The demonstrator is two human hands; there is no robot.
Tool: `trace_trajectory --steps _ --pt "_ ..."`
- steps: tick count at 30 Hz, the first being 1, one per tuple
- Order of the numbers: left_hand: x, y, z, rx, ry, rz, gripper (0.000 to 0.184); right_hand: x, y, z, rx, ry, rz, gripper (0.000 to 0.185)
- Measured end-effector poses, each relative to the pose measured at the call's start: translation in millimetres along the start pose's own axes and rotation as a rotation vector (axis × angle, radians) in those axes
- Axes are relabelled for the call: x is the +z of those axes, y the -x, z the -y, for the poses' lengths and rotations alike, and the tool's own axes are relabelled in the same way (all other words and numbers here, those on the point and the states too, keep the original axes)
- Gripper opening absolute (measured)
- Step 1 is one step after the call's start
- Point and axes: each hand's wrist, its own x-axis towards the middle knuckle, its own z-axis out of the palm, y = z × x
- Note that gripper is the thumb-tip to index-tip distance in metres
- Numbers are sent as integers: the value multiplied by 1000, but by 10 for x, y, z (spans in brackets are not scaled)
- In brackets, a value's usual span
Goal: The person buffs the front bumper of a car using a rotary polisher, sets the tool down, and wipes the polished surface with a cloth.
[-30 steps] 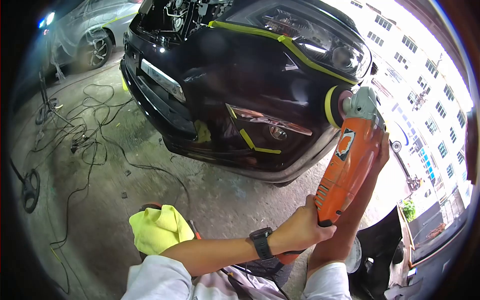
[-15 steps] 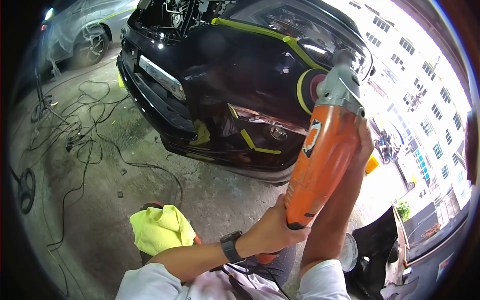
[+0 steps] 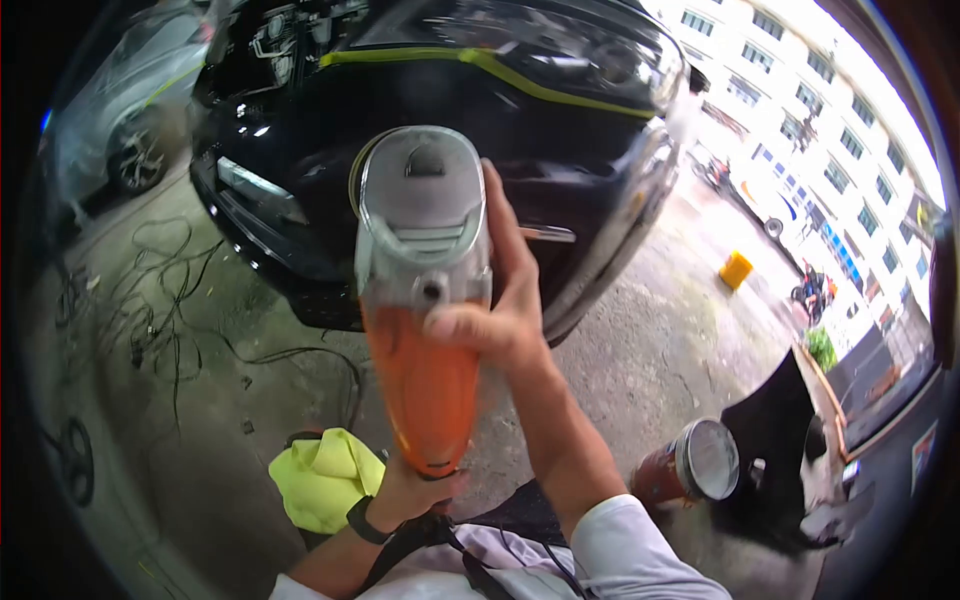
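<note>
An orange polisher (image 3: 424, 370) with a grey metal head points away from me, in front of the dark car bumper (image 3: 560, 165). My left hand (image 3: 412, 492), with a watch on the wrist, is wrapped round its rear end. Near the head, my right hand (image 3: 505, 300) grips the right side, thumb across the top. The polisher's head hides most of its pad; whether the pad touches the bumper cannot be seen. Yellow-green tape (image 3: 520, 88) runs along the headlight's edge. A yellow cloth (image 3: 325, 480) lies below left of the polisher.
Tangled black cables (image 3: 180, 320) lie on the concrete at left. A plastic-covered silver car (image 3: 130, 110) stands behind them. At right are a metal bucket (image 3: 665, 472), a black panel (image 3: 780, 420) and a yellow container (image 3: 735, 270).
The polisher has swung left and turned so its back faces me, with both hands on it. The view has shifted, bringing the bucket fully into sight.
</note>
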Motion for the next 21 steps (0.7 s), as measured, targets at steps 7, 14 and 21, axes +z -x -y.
trace_trajectory --steps 7,14,21 --pt "-10 -274 15 184 -586 657 65 -811 900 298 -354 -256 -344 131" --pt "1126 -943 131 -132 -463 801 49 -2989 2160 143 -355 -492 -608 108" --pt "1629 -1539 1298 -227 -842 554 41 -3542 3440 -484 171 -378 -1883 91"
